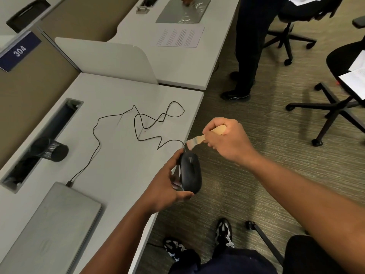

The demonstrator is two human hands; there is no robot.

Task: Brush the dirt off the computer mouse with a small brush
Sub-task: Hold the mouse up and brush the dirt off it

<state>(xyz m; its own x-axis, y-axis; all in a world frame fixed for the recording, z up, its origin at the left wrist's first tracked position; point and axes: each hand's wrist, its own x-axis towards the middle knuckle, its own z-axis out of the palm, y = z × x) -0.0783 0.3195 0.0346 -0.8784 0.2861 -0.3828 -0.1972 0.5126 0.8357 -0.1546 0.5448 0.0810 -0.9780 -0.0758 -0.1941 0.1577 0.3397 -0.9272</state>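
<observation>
My left hand (165,186) grips a black computer mouse (190,172), held just past the desk's right edge over the carpet. Its thin black cable (138,123) loops across the grey desk (122,165) to a closed grey laptop (53,228). My right hand (227,141) holds a small wooden-handled brush (199,138). The pale bristles point down-left and sit at the front end of the mouse, where the cable comes out.
A black mesh pen cup (50,149) lies on its side beside the desk's cable slot (41,143). A white divider (106,58) separates the neighbouring desk, where another person (250,42) stands. Office chairs (335,103) stand on the carpet to the right.
</observation>
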